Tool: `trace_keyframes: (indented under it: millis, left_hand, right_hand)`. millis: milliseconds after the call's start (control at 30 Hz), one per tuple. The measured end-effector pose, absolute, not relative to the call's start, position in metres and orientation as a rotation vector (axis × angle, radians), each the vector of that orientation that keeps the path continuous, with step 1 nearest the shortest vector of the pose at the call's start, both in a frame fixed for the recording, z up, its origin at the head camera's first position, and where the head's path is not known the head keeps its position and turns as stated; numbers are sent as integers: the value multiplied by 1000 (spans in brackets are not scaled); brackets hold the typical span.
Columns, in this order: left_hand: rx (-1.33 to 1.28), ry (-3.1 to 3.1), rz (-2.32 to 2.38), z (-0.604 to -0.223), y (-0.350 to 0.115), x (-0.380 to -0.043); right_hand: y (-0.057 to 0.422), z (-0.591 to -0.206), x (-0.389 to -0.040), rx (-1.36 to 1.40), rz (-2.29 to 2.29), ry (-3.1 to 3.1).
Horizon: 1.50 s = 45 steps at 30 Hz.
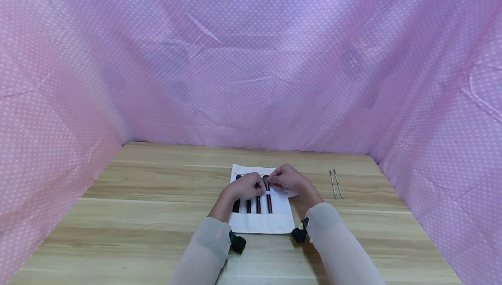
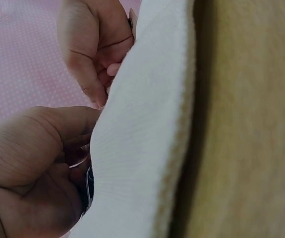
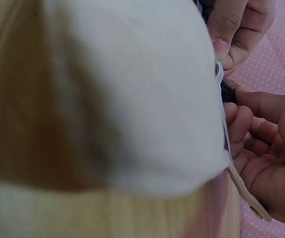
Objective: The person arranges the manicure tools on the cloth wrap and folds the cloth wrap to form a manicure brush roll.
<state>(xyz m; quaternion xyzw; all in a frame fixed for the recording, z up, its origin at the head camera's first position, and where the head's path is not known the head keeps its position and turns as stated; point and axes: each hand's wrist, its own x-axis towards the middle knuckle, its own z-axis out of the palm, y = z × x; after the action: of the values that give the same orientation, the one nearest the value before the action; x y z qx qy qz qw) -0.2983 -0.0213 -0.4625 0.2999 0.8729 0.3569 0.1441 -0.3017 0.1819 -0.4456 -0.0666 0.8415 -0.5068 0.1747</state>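
Note:
A white fabric brush roll lies unfolded on the table, holding several makeup brushes with dark red handles side by side. My left hand is over its middle, fingers curled, pinching a white elastic band in the right wrist view. Just right of it, my right hand pinches the dark head of the rightmost makeup brush. That brush's handle points toward me, its lower end at the roll's bottom pocket. In the left wrist view the roll's raised edge hides the fingertips.
Two thin metal tools lie side by side on the wooden table, right of the roll. A tan strap with a snap sticks out from the roll's right side. Pink dotted cloth encloses the table's back and sides.

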Motion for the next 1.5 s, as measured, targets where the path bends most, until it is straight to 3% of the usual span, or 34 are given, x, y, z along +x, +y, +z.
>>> trace_keyframes:
  millis: [1033, 1500]
  left_hand:
    - [888, 2524, 999, -460, -22, -299]
    - [922, 2524, 1037, -456, -21, -300]
  right_hand:
    - [194, -441, -302, -286, -1308, 2444]
    - [247, -420, -301, -202, -1330, 2600]
